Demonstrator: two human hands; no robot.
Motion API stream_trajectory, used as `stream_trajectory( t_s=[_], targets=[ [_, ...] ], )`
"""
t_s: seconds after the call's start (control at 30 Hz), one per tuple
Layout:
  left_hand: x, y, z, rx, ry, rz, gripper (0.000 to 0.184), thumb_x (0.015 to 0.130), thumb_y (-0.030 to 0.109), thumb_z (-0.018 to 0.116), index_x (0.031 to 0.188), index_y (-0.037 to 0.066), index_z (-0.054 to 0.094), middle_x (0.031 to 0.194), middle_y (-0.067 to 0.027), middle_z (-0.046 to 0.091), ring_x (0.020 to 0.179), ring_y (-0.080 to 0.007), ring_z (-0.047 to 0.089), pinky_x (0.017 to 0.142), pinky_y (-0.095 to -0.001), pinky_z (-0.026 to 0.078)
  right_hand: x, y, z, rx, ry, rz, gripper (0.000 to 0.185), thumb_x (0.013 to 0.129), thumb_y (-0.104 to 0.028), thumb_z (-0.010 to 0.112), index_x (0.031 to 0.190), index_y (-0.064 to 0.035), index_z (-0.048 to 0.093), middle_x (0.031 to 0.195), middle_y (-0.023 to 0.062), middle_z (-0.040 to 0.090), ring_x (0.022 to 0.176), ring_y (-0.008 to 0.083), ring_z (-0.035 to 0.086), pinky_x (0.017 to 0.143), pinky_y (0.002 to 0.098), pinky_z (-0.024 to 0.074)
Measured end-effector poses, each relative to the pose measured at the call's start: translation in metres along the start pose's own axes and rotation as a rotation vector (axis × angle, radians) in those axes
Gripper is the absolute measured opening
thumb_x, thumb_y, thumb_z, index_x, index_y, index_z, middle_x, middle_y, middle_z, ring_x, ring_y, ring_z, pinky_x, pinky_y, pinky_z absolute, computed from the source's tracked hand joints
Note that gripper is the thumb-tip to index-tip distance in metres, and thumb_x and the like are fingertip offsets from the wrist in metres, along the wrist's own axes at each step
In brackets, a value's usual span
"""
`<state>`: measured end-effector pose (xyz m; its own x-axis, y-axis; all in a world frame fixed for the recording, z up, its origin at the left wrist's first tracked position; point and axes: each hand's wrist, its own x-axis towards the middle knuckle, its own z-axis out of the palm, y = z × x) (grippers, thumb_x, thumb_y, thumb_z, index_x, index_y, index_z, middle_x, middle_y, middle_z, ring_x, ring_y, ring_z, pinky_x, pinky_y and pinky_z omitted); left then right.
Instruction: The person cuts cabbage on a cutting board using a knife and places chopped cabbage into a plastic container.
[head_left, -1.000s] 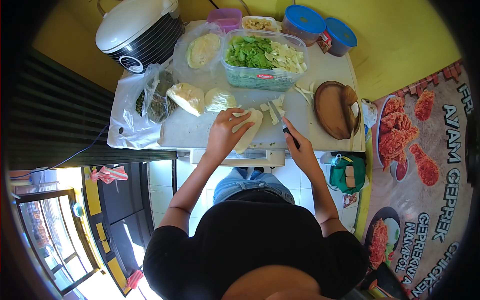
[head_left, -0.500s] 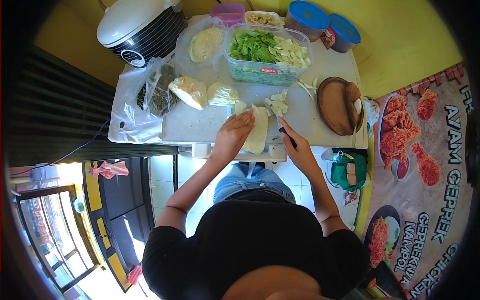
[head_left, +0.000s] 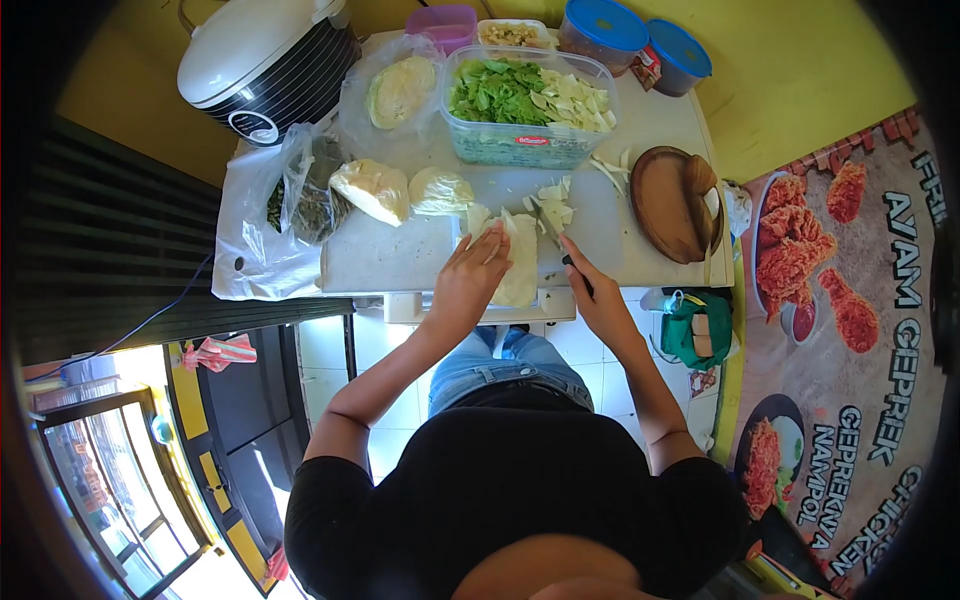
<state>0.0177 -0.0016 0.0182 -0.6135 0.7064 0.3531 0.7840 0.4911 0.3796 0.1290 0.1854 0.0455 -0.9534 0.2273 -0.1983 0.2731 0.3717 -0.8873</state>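
My left hand (head_left: 472,275) presses its closely held fingers down on pale cabbage leaves (head_left: 518,265) at the table's front edge, keeping hold of them. In my right hand (head_left: 600,295) is a knife (head_left: 549,228) with a black handle, its blade pointing away from me just right of the leaves. Cut cabbage pieces (head_left: 556,192) lie around the blade's tip. Two larger cabbage chunks (head_left: 370,191) sit left of my left hand. Behind them, a clear plastic tub (head_left: 530,150) holds chopped green leaves and sliced cabbage.
A brown wooden mortar (head_left: 660,205) with a pestle stands right. Blue-lidded containers (head_left: 605,25) and a purple tub (head_left: 445,28) line the back. Another cabbage (head_left: 400,90) rests on plastic. At left are a rice cooker (head_left: 265,60) and a plastic bag (head_left: 310,190) of dark leaves.
The view has shifted slightly, so the table things appear a little further left. My hands and the knife stay almost in the same place at the cabbage leaves.
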Motion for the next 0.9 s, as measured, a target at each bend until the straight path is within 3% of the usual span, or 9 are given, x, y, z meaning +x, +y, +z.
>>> stream_trajectory(
  t_s=[0.23, 0.37, 0.5, 0.6, 0.7, 0.77, 0.8, 0.87, 0.9],
  targets=[
    [-0.003, -0.006, 0.002, -0.176, 0.065, -0.045, 0.04, 0.084, 0.014, 0.067, 0.123, 0.004, 0.059, 0.129, -0.0152, 0.057, 0.114, -0.0275, 0.059, 0.1, -0.0422, 0.046, 0.002, -0.007, -0.001, 0.067, 0.006, -0.003, 0.046, 0.101, -0.014, 0.046, 0.146, -0.0183, 0.04, 0.068, -0.0024, 0.038, 0.061, 0.0069, 0.036, 0.056, 0.0214, 0.0355],
    [0.004, -0.002, -0.013, -0.288, -0.031, -0.173, 0.047, 0.085, 0.013, 0.066, 0.129, 0.004, 0.053, 0.123, -0.0157, 0.06, 0.107, -0.0313, 0.061, 0.097, -0.04, 0.048, 0.001, -0.013, 0.006, 0.125, -0.052, -0.011, 0.047, 0.1, -0.012, 0.047, 0.146, -0.0176, 0.04, 0.07, -0.002, 0.039, 0.062, 0.0065, 0.036, 0.058, 0.0208, 0.0352],
    [0.009, 0.004, -0.01, -0.11, -0.061, -0.084, 0.052, 0.084, 0.014, 0.067, 0.133, 0.003, 0.05, 0.118, -0.0145, 0.058, 0.108, -0.0307, 0.058, 0.093, -0.037, 0.049, 0.002, -0.016, 0.014, 0.098, -0.051, 0.011, 0.047, 0.1, -0.01, 0.047, 0.146, -0.0169, 0.04, 0.071, -0.0016, 0.04, 0.064, 0.0067, 0.036, 0.059, 0.0209, 0.0353],
    [0.011, 0.009, -0.009, 0.021, -0.108, -0.01, 0.054, 0.084, 0.014, 0.066, 0.133, -0.001, 0.049, 0.119, -0.0131, 0.054, 0.112, -0.028, 0.054, 0.094, -0.0358, 0.048, 0.002, -0.017, 0.02, 0.036, -0.019, 0.024, 0.047, 0.1, -0.009, 0.046, 0.146, -0.0163, 0.039, 0.069, 0.0043, 0.044, 0.066, 0.0101, 0.039, 0.065, 0.0242, 0.039],
    [0.015, 0.004, -0.007, 0.142, -0.166, 0.045, 0.054, 0.084, 0.015, 0.065, 0.132, -0.003, 0.048, 0.12, -0.0127, 0.053, 0.114, -0.0261, 0.052, 0.1, -0.0387, 0.044, 0.003, -0.018, 0.02, 0.01, -0.037, 0.11, 0.047, 0.1, -0.01, 0.046, 0.146, -0.0162, 0.04, 0.079, 0.008, 0.055, 0.071, 0.0107, 0.044, 0.07, 0.0245, 0.0417],
    [0.017, 0.0, -0.007, 0.193, -0.179, 0.096, 0.053, 0.085, 0.016, 0.064, 0.131, -0.003, 0.048, 0.12, -0.0127, 0.054, 0.114, -0.0257, 0.053, 0.103, -0.041, 0.041, 0.007, -0.013, 0.021, 0.079, 0.0, 0.014, 0.046, 0.1, -0.01, 0.047, 0.145, -0.0163, 0.041, 0.1, 0.0136, 0.064, 0.08, 0.0117, 0.05, 0.078, 0.0253, 0.0436],
    [0.018, 0.0, -0.009, 0.195, -0.201, 0.102, 0.053, 0.085, 0.018, 0.064, 0.131, -0.003, 0.049, 0.121, -0.0125, 0.054, 0.114, -0.0247, 0.053, 0.106, -0.0426, 0.038, 0.01, -0.012, 0.02, 0.078, 0.005, 0.013, 0.046, 0.1, -0.01, 0.047, 0.145, -0.0163, 0.041, 0.1, 0.0136, 0.064, 0.08, 0.0117, 0.05, 0.078, 0.0253, 0.0436],
    [0.018, -0.001, -0.009, 0.195, -0.222, 0.111, 0.053, 0.085, 0.019, 0.064, 0.131, -0.003, 0.049, 0.121, -0.0123, 0.055, 0.114, -0.0237, 0.053, 0.108, -0.0442, 0.035, 0.017, -0.013, 0.016, 0.083, 0.012, -0.031, 0.045, 0.1, -0.011, 0.048, 0.144, -0.0161, 0.042, 0.117, 0.0162, 0.063, 0.087, 0.0122, 0.051, 0.084, 0.026, 0.0436],
    [0.017, -0.002, -0.007, 0.205, -0.202, 0.114, 0.054, 0.085, 0.02, 0.064, 0.131, -0.002, 0.049, 0.121, -0.0121, 0.055, 0.114, -0.023, 0.053, 0.109, -0.0442, 0.035, 0.019, -0.019, 0.014, 0.112, 0.036, -0.028, 0.044, 0.099, -0.011, 0.048, 0.143, -0.0155, 0.044, 0.114, 0.0148, 0.063, 0.085, 0.0119, 0.051, 0.082, 0.0256, 0.0436]
  ],
)
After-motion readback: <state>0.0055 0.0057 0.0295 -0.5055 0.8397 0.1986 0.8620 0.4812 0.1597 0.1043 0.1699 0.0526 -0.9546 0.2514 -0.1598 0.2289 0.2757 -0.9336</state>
